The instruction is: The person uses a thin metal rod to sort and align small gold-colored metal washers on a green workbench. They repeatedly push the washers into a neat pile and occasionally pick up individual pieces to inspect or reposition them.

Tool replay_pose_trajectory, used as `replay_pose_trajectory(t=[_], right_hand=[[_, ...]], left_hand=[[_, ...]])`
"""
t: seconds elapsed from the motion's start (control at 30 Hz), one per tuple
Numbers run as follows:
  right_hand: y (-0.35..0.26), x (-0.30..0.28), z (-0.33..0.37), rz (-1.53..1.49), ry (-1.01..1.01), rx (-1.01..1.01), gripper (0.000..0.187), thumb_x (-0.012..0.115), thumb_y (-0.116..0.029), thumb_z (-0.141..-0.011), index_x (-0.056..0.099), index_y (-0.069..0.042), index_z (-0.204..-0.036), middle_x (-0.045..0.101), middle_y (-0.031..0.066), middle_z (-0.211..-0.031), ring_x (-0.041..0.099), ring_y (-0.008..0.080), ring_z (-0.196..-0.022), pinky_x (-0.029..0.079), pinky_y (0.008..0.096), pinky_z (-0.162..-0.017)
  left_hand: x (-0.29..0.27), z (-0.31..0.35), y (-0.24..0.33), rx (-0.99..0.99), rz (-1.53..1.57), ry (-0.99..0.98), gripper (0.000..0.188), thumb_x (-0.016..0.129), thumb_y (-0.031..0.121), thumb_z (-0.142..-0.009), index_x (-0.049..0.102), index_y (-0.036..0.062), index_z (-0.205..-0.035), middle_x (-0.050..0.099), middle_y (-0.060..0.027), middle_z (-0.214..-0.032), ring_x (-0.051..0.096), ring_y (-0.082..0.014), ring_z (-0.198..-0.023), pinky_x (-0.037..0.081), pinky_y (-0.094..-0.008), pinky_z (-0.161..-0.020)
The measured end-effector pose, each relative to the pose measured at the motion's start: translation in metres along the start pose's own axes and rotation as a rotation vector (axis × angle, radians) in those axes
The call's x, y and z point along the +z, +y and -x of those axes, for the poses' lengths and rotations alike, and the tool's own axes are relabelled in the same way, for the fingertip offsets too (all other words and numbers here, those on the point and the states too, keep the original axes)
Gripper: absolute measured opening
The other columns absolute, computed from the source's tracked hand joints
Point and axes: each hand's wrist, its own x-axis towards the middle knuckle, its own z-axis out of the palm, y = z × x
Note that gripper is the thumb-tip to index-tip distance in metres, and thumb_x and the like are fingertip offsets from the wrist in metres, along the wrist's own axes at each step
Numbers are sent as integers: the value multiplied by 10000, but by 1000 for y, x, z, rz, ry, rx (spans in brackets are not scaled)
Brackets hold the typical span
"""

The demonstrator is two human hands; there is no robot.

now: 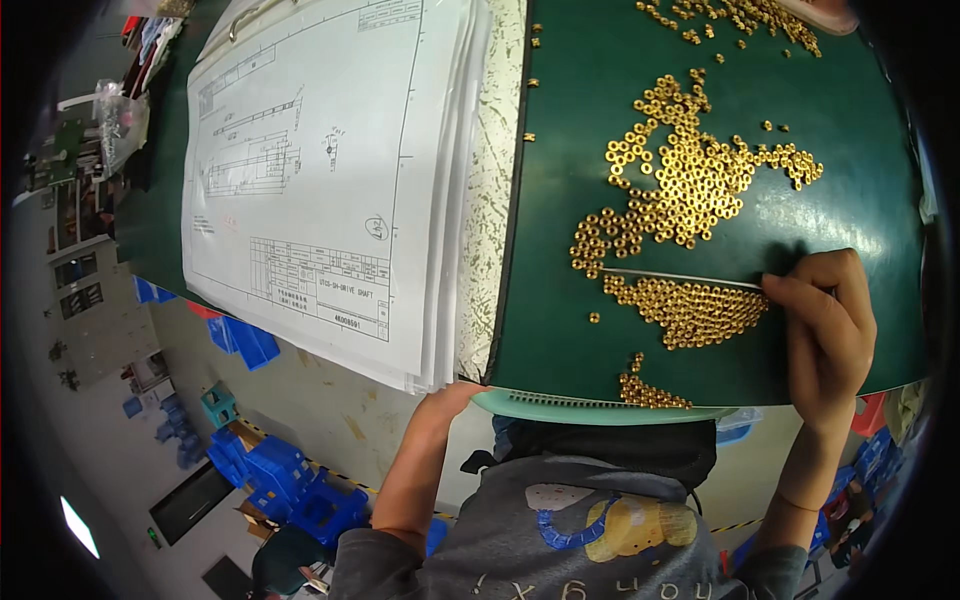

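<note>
My right hand (828, 325) pinches one end of a thin, straight, pale strip (690, 278); whether it is a ruler or a rod I cannot tell. The strip lies across the green table mat (860, 200), between a large heap of small brass rings (690, 185) and a nearer group of brass rings (690, 312). A small cluster of brass rings (650, 393) sits at the mat's front edge, by a pale green tray (600, 412) below it. My left hand (458, 397) is at the table edge beside the tray's left end, its fingers hidden.
A thick stack of drawing sheets (300, 180) on a clip covers the left side of the table. More brass rings (740, 15) lie at the far edge, near part of another hand (825, 14). Blue bins (280, 470) stand on the floor at left.
</note>
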Motion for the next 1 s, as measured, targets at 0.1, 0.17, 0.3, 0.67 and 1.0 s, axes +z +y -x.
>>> replay_pose_trajectory(t=[0.1, 0.17, 0.3, 0.67, 1.0], right_hand=[[-2, 2, -1, 18, 5, 19, 276, 599, 83, -665, 682, -5, -913, 547, 87, -799, 513, 215, -724, 401, 305, -630], [-2, 2, 0, 18, 8, 23, 273, 600, 83, -672, 683, -7, -916, 545, 84, -800, 513, 213, -725, 402, 303, -632], [-2, 3, -3, 16, -3, 17, 276, 602, 82, -674, 684, -10, -922, 541, 79, -803, 513, 209, -728, 404, 301, -636], [-5, 9, -12, -3, -39, -47, 303, 598, 78, -652, 690, -14, -926, 547, 85, -819, 519, 218, -743, 415, 306, -650], [-3, 7, -7, -26, -74, -130, 317, 596, 45, -629, 699, -26, -920, 544, 76, -805, 507, 214, -717, 402, 306, -611]], left_hand=[[-2, -2, -4, -35, 6, 1, 581, 732, 96, -774, 517, 15, -1308, 559, -85, -1262, 533, -192, -1142, 450, -344, -963], [-3, -4, -5, -16, -17, -14, 617, 742, 80, -755, 504, 14, -1321, 548, -93, -1278, 524, -201, -1159, 444, -348, -975], [-4, -6, -8, 8, -49, -37, 692, 762, 47, -716, 479, 12, -1346, 527, -108, -1312, 507, -217, -1193, 430, -358, -998], [-4, -7, -6, 60, -123, -53, 819, 805, 6, -643, 446, 7, -1380, 501, -133, -1355, 484, -245, -1238, 418, -367, -1024], [3, -7, 11, -73, 76, -28, 679, 733, -39, -657, 526, -8, -1302, 594, -117, -1228, 548, -214, -1152, 462, -346, -969]])
